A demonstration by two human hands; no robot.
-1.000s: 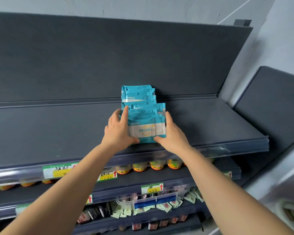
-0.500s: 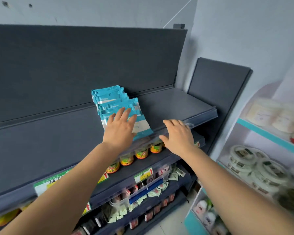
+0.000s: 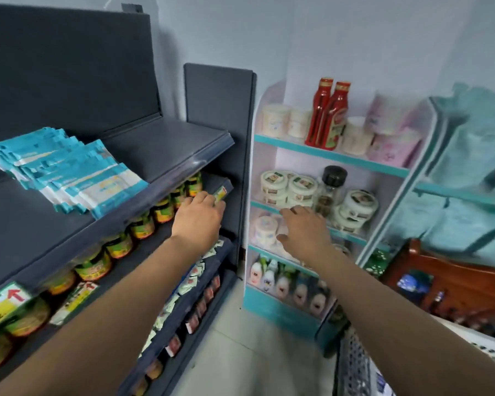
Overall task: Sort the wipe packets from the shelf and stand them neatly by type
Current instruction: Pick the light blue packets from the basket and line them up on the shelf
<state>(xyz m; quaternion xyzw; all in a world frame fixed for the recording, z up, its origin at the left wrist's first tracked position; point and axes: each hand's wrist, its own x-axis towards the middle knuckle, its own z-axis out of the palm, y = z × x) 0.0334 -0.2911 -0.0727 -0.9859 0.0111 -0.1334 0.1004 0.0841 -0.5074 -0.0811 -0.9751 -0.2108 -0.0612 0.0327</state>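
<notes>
Hands [image 3: 197, 221] [image 3: 306, 230] withdrawn from wipe packets [image 3: 66, 170], apparently empty

wipe packets [image 3: 69, 172] print too blurred to read, jars [image 3: 142, 226] half hidden behind shelf lip [image 3: 166, 182], price tag [image 3: 3, 307] cut off at left edge

1. The dark grey top shelf [image 3: 160, 147] carries a shingled row of teal-and-white wipe packets [image 3: 66, 170] on its left part, reaching the front edge; they lean back, overlapping.
2. The second shelf [image 3: 143, 250] below holds a row of yellow-labelled jars [image 3: 143, 224] along its front.
3. The third shelf [image 3: 189, 302] holds loose pale sachets [image 3: 192, 278].
4. To the right, a white unit with teal-edged shelves [image 3: 326, 155] carries two red bottles [image 3: 329, 115] and white tubs [image 3: 275, 121].
5. Both units stand on the pale floor [image 3: 240, 352].
</notes>
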